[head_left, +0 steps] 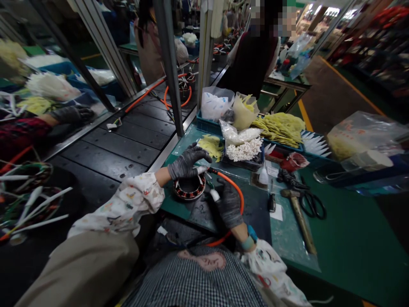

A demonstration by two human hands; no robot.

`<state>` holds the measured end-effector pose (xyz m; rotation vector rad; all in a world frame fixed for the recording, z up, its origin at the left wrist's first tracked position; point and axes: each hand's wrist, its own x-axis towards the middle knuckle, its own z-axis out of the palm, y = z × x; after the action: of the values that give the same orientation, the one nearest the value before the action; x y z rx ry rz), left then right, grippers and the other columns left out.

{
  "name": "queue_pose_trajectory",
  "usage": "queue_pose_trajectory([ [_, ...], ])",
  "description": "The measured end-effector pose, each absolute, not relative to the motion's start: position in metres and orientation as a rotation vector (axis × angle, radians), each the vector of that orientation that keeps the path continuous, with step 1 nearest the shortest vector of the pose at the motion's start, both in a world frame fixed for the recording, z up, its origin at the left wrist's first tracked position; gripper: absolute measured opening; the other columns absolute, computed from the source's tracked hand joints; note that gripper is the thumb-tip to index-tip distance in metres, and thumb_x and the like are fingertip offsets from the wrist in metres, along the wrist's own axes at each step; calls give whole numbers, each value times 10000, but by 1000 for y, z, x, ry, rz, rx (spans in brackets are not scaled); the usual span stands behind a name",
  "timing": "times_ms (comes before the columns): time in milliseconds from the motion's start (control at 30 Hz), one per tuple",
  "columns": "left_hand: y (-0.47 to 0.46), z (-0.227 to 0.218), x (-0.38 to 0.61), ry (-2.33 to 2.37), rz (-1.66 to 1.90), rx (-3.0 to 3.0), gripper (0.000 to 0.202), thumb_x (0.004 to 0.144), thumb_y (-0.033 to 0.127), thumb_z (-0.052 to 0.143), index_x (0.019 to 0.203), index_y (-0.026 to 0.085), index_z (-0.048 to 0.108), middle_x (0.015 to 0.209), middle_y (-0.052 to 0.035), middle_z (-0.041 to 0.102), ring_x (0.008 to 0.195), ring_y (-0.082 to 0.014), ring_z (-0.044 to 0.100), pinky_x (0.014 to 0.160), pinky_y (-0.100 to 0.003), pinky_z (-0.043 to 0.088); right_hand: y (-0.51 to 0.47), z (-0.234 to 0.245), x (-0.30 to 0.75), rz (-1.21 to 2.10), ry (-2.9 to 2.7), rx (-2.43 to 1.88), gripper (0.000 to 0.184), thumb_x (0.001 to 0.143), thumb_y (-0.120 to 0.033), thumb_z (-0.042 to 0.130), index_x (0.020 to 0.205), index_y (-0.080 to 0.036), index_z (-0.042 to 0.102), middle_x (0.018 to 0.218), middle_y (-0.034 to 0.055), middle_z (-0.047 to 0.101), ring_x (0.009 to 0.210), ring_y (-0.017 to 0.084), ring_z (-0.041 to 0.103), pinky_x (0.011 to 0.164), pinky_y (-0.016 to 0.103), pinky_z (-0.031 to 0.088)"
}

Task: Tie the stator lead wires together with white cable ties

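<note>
A round motor stator (189, 188) with copper windings lies on the green bench in front of me. My left hand (188, 162), in a grey knit glove, rests over its far rim with fingers curled on a white sleeved wire end. My right hand (228, 204), also gloved, is closed around a white sleeve (214, 195) beside the stator. An orange cable (235, 189) loops from the stator around my right wrist.
A hammer (299, 216) and black scissors (311, 204) lie to the right. Blue trays hold yellow strips (281, 127), white beads (244, 150) and plastic bags (216, 103). A black conveyor (128, 145) runs on the left. Another person's gloved hand (73, 114) works at far left; a person stands behind.
</note>
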<state>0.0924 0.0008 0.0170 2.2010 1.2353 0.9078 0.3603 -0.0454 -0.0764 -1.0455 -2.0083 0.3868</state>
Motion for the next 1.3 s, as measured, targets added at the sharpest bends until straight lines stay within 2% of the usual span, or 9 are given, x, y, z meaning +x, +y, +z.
queue_pose_trajectory([
  [200,-29,28,115,1072,631,2604,290,1116,467,691,1311,331,856,1360,-58,852,1526,-332,624,1516,-646,57,-64,-43,370,564,-1791,-1154,253,1113,-481,689,1197,-248,738,1009,77,856,858,267,827,807,427,735],
  [300,-27,26,119,1114,604,2567,277,1173,343,607,1274,324,864,1293,-28,869,1480,-269,666,1520,-595,54,-65,-24,380,558,-1941,-1036,368,1127,-495,696,1386,-243,763,1131,113,866,1016,298,852,906,472,751],
  [433,-13,27,119,1096,603,2516,186,1113,355,723,1206,301,875,1283,-37,855,1335,-247,743,1511,-607,96,-62,-11,388,408,-2167,-708,459,1065,-402,827,1511,-303,788,1440,166,799,1287,348,812,1060,526,737],
  [567,-15,33,122,1172,661,2512,298,1091,388,758,1365,296,831,1196,-38,869,1274,-257,769,1510,-614,133,-58,-9,390,383,-2127,-668,240,1086,-202,769,1270,-323,866,1209,80,880,1074,259,869,941,400,753],
  [733,-49,25,125,1318,846,2667,348,1140,520,729,1405,310,810,1275,-19,892,1283,-248,796,1532,-589,176,-48,-11,391,480,-1959,-828,108,1109,-344,774,1133,-285,862,1051,60,919,928,260,895,855,379,759],
  [967,-75,-16,141,1609,1215,2783,233,1190,219,630,1344,247,803,1328,-43,897,1325,-190,819,1413,-445,494,-37,-4,348,725,-1543,-1101,321,1040,-555,785,986,-243,838,928,69,892,820,273,838,797,427,722],
  [1100,-99,-28,141,1667,1120,2878,306,1166,213,665,1462,221,744,1546,-111,813,1560,-228,700,1466,-507,407,-37,-5,322,897,-1323,-1069,350,1082,-604,726,1073,-262,798,1058,75,873,963,276,836,923,475,719],
  [1200,-124,-25,124,1348,1073,3056,215,1160,210,649,1339,246,762,1545,-85,816,1598,-225,667,1519,-572,276,-30,-13,308,1043,-1296,-991,338,1155,-617,625,1142,-300,741,1108,76,846,990,273,826,905,485,732],
  [1300,-130,-7,89,1067,1030,3072,220,1189,273,569,1241,268,783,1404,-59,880,1446,-202,771,1458,-516,410,-23,-21,296,1045,-1391,-883,352,1197,-593,551,1190,-287,724,1124,80,822,1025,270,799,975,486,709],
])
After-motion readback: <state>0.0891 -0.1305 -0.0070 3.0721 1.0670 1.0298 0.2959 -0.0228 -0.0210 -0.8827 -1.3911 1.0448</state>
